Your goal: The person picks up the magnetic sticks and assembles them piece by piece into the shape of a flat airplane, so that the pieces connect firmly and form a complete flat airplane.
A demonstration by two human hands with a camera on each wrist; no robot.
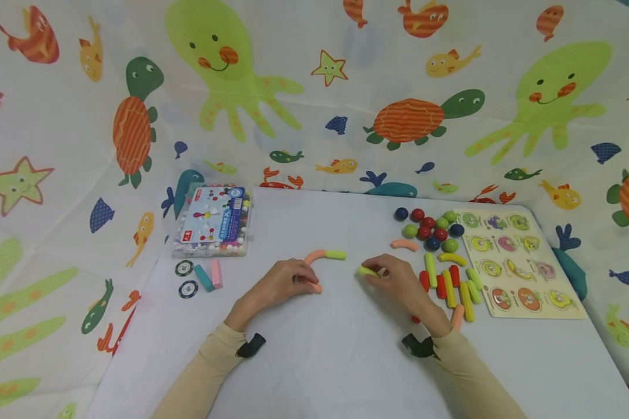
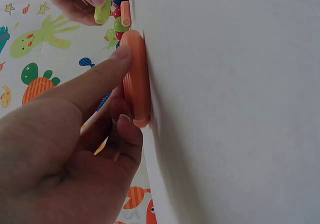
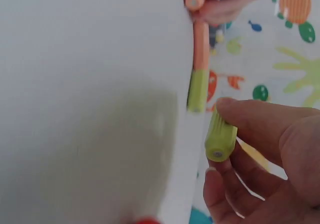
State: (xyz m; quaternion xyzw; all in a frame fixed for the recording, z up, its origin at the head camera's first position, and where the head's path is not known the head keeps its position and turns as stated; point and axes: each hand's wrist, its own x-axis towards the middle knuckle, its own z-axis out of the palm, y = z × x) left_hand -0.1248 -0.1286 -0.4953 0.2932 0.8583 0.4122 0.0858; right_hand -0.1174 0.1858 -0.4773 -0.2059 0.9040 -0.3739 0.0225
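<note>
My left hand (image 1: 289, 280) pinches a curved orange piece (image 2: 136, 79) between thumb and fingers, low over the white table. Just beyond it lies another curved orange piece (image 1: 315, 255), its right end meeting a short light-green stick (image 1: 335, 255). In my right hand (image 1: 395, 278), thumb and fingertips pinch a second light-green stick (image 3: 221, 136), with a small round dot on the end that faces the right wrist camera. That stick is held off to the right of the joined pieces, with a gap between them.
To the right lie several yellow, red and green sticks (image 1: 465, 301), coloured balls (image 1: 424, 233) and a picture board (image 1: 529, 262). A loose orange curve (image 1: 404, 245) sits near the balls. At left are a boxed kit (image 1: 212, 221), two round chips (image 1: 188, 289) and two small blocks (image 1: 216, 273).
</note>
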